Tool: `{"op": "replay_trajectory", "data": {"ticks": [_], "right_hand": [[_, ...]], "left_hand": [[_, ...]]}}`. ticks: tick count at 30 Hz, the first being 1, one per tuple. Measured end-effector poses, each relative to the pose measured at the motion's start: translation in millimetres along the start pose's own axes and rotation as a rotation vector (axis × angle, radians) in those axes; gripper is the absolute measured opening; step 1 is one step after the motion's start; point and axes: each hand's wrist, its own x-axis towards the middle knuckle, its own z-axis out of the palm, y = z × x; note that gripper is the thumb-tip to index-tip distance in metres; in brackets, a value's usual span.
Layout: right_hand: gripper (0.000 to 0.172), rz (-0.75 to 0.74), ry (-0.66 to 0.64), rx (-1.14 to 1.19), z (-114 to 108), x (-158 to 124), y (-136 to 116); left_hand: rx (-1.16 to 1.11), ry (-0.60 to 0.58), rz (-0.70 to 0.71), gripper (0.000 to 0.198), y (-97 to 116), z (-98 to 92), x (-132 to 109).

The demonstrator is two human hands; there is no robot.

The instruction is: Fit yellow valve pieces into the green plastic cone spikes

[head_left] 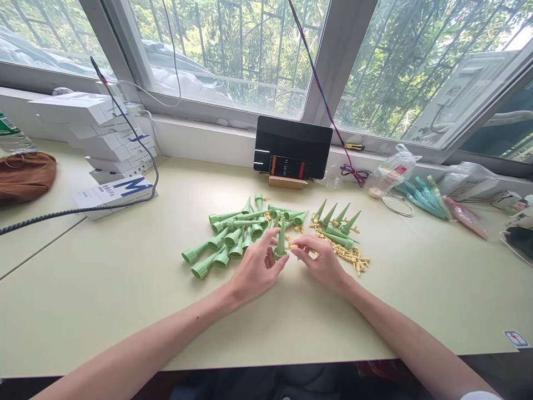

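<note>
My left hand grips a green plastic cone spike, holding it upright with its point up. Just right of it, my right hand pinches a small yellow plastic piece close to the base of that spike. To the left lies a heap of green spikes, many with their ribbed open ends facing me. Several more green spikes stand upright beyond my right hand, with yellow parts at their bases. Loose yellow pieces are scattered beside that hand.
A dark tablet leans on a cardboard stand, a phone timer before it. White boxes are stacked at the left, crossed by a black coiled cable. Plastic bags and teal packets lie at the back right.
</note>
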Motion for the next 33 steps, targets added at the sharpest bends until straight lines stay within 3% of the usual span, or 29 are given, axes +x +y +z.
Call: {"op": "replay_trajectory", "data": {"ticks": [13, 33], "right_hand": [[0.04, -0.032, -0.042, -0.065, -1.5, 2.4, -2.0], [0.043, -0.007, -0.074, -0.089, -0.2, -0.3, 3.1]], "left_hand": [[0.055, -0.02, 0.056, 0.046, -4.0, 1.0, -1.6], [0.076, -0.014, 0.088, 0.047, -5.6, 2.2, -2.2]]}}
